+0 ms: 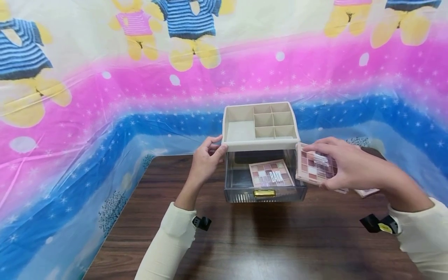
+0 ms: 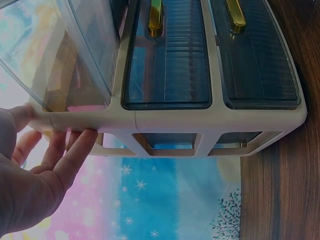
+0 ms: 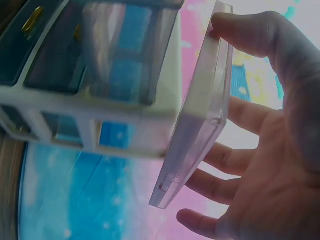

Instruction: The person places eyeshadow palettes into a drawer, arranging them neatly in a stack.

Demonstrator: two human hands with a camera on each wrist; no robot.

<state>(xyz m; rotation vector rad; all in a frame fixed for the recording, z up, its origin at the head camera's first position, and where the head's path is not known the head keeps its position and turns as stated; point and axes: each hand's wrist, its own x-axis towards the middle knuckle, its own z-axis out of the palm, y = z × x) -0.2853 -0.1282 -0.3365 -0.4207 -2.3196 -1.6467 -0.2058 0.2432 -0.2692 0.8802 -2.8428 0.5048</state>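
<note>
A cream drawer organizer (image 1: 260, 146) stands on the table, its clear top drawer (image 1: 241, 195) pulled out. Inside that drawer lies an eyeshadow palette (image 1: 260, 179) with "BACK" lettering. My left hand (image 1: 205, 160) grips the organizer's left edge, thumb in front and fingers behind the frame in the left wrist view. Beside the drawer's right wall, my right hand (image 1: 353, 165) pinches another eyeshadow palette (image 1: 308, 165), held tilted. The right wrist view shows that palette's pale edge (image 3: 197, 107) between thumb and fingers.
Part of another palette (image 1: 366, 192) shows on the wooden table (image 1: 161, 237), beneath the right forearm. Divided compartments (image 1: 274, 119) top the organizer. Lower drawers (image 2: 167, 65) with gold handles are shut. A printed cloth (image 1: 196, 89) hangs behind.
</note>
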